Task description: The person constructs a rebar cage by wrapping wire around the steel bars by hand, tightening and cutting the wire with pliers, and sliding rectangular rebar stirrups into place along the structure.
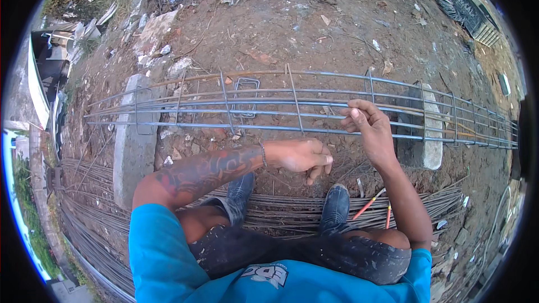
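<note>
A long cage of steel reinforcing bars point(261, 126) with wire stirrups point(294, 97) lies across in front of me, raised on two concrete blocks point(137, 147) point(433, 151). My right hand point(368, 128) is at the bars right of the middle, thumb and fingers drawn close together; whether they grip a bar or something thin cannot be made out. My left hand point(301, 160) hovers just on the near side of the cage, fingers loosely curled, with nothing visible in it. One loose rectangular stirrup point(246, 114) lies beneath the bars. Near my right boot is a tool with red and yellow handles point(368, 206).
Bundled thin steel rods point(278, 214) lie on the soil under and beside my boots point(334, 204), with more rods point(90, 235) at the left. Rubble and a broken slab point(156, 29) are at the upper left. A dark plastic crate point(473, 17) stands at the upper right.
</note>
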{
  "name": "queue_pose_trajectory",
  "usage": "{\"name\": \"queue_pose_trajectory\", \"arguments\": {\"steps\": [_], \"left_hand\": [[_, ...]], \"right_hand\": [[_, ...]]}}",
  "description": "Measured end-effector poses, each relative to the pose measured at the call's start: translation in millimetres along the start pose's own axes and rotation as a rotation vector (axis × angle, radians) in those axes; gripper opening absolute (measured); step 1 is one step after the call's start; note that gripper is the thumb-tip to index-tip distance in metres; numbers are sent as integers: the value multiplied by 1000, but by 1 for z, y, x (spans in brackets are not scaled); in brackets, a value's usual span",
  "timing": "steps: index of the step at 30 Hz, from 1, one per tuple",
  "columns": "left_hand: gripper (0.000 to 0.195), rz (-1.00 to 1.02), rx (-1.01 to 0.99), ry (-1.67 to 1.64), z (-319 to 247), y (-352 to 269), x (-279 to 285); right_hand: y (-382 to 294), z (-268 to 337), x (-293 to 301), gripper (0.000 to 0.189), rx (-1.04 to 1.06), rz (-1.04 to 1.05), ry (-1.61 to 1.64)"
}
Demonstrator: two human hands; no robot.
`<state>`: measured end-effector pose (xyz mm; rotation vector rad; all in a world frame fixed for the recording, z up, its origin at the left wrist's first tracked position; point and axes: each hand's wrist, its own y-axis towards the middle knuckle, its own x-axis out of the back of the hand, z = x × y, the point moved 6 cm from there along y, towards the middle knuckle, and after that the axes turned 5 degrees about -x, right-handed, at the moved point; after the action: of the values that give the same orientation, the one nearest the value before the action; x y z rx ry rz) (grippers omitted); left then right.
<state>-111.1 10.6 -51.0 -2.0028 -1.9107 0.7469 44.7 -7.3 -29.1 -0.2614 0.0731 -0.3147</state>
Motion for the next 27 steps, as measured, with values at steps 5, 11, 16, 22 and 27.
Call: {"name": "queue_pose_trajectory", "arguments": {"steps": [5, 11, 16, 22, 27], "left_hand": [[40, -1029, -11, 983, 5, -49, 184], [49, -810, 47, 1084, 16, 5, 174], [46, -771, -25, 1032, 21, 7, 193], [40, -880, -123, 1017, 21, 10, 180], [39, -824, -175, 954, 18, -1, 182]], "right_hand": [[-13, -27, 60, 24, 152, -543, -594], [-41, -42, 94, 26, 4, -775, -792], [4, -5, 56, 34, -67, -673, -1177], [97, -22, 66, 33, 278, -502, -1374], [129, -52, 67, 30, 144, -407, -1443]]}}
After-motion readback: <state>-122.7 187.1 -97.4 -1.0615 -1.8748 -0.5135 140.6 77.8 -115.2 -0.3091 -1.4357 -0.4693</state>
